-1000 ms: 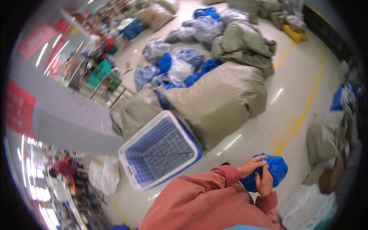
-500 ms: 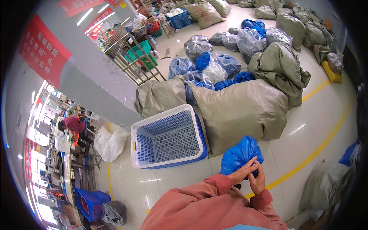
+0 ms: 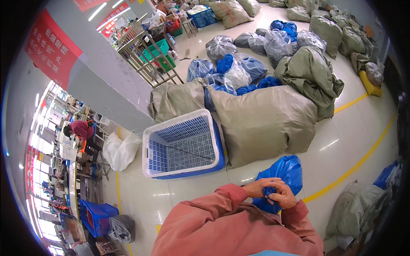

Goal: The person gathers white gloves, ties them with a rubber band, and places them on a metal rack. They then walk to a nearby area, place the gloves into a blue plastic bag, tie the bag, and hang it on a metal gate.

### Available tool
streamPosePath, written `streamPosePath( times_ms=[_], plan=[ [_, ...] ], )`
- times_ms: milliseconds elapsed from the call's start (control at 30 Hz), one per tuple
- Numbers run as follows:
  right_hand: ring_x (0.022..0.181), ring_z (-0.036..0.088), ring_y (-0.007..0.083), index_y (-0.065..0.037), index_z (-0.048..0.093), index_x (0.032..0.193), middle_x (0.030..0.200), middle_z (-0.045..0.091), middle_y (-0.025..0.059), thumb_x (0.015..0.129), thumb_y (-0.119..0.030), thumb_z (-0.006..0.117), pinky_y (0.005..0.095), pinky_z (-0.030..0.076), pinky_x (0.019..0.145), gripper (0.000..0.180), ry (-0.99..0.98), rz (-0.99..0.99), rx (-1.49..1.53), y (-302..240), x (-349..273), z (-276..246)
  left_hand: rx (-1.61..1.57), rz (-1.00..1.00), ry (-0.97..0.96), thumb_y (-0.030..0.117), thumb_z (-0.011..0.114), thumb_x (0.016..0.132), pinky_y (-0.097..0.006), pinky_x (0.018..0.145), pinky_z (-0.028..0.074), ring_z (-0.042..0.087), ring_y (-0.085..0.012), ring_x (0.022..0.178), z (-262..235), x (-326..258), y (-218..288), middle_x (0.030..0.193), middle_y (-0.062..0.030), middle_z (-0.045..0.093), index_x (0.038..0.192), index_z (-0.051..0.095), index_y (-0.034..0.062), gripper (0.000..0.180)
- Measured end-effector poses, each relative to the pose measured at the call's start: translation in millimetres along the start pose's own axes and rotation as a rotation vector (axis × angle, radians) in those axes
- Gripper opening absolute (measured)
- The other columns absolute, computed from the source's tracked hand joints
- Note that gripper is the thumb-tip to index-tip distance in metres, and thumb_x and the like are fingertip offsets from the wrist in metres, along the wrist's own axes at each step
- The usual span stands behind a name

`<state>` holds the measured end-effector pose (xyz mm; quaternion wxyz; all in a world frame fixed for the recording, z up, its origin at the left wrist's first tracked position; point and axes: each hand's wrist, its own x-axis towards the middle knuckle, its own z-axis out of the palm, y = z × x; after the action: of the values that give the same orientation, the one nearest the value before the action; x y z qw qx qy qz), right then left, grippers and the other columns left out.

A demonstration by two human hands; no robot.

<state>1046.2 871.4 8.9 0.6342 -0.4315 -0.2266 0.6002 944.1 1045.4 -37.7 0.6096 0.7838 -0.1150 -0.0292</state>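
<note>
A white-and-blue plastic crate sits on the floor at left. Right of it, the left hand and right hand pinch the bunched neck of a blue plastic bag, fingers pressed together.

The blue bag looks like thin, crinkled, glossy plastic; the blue-and-white basket is rigid lattice plastic, smooth; the big grey-green sacks look like coarse woven cloth, matt; the floor is polished and reflective; the salmon sleeves are soft matt cloth.
</note>
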Motion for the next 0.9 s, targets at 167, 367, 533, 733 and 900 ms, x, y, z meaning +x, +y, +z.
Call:
streamPosePath(
  times_ms=[167, 367, 533, 733, 900],
  plan=[
    [0.068, 0.063, 0.0192, 0.003, 0.059, 0.128, 0.115, 0.065, 0.0171, 0.087, 0.001, 0.059, 0.0314, 0.053, 0.063, 0.042, 0.062, -0.142, 0.254, -14, -14, -3, -0.250, -0.249, 0.045, 0.008, 0.081, 0.078, -0.034, 0.095, 0.050, 0.065, -0.0243, 0.106, 17, 10, 5, 0.117, -0.0122, 0.066, 0.135, 0.058, 0.0055, 0.061],
    [0.063, 0.066, 0.0237, 0.004, 0.059, 0.128, 0.084, 0.068, 0.0174, 0.087, -0.001, 0.058, 0.0357, 0.058, 0.063, 0.041, 0.024, -0.266, 0.159, -21, -10, -1, 0.173, 0.186, 0.190, 0.011, 0.080, 0.079, -0.043, 0.105, 0.046, 0.056, -0.0354, 0.126, 3, 19, 16, 0.138, -0.0146, 0.056, 0.137, 0.056, 0.0064, 0.063],
    [0.056, 0.062, 0.0214, 0.003, 0.057, 0.129, 0.082, 0.067, 0.0176, 0.089, 0.000, 0.055, 0.0316, 0.054, 0.056, 0.040, 0.057, -0.236, 0.250, -34, 6, 0, 0.210, 0.228, 0.234, 0.018, 0.081, 0.080, -0.047, 0.115, 0.040, 0.054, -0.0414, 0.131, -19, 7, 14, 0.132, -0.0208, 0.061, 0.132, 0.059, 0.0012, 0.059],
    [0.055, 0.059, 0.0183, 0.003, 0.059, 0.127, 0.078, 0.066, 0.0152, 0.092, 0.003, 0.051, 0.0284, 0.050, 0.057, 0.035, 0.089, -0.220, 0.131, -48, 61, 34, 0.151, 0.153, 0.444, 0.010, 0.079, 0.075, -0.045, 0.084, 0.050, 0.062, -0.0401, 0.096, -48, 0, -12, 0.103, -0.0176, 0.066, 0.114, 0.065, 0.0004, 0.043],
    [0.055, 0.049, 0.0086, 0.002, 0.066, 0.116, 0.069, 0.057, 0.0053, 0.096, 0.003, 0.047, 0.0234, 0.039, 0.054, 0.028, 0.161, -0.120, -0.106, -57, 118, 77, 0.048, 0.141, 0.552, 0.011, 0.072, 0.080, -0.043, 0.085, 0.052, 0.066, -0.0381, 0.097, -94, -4, -69, 0.102, -0.0145, 0.069, 0.116, 0.066, 0.0073, 0.037]
  ],
)
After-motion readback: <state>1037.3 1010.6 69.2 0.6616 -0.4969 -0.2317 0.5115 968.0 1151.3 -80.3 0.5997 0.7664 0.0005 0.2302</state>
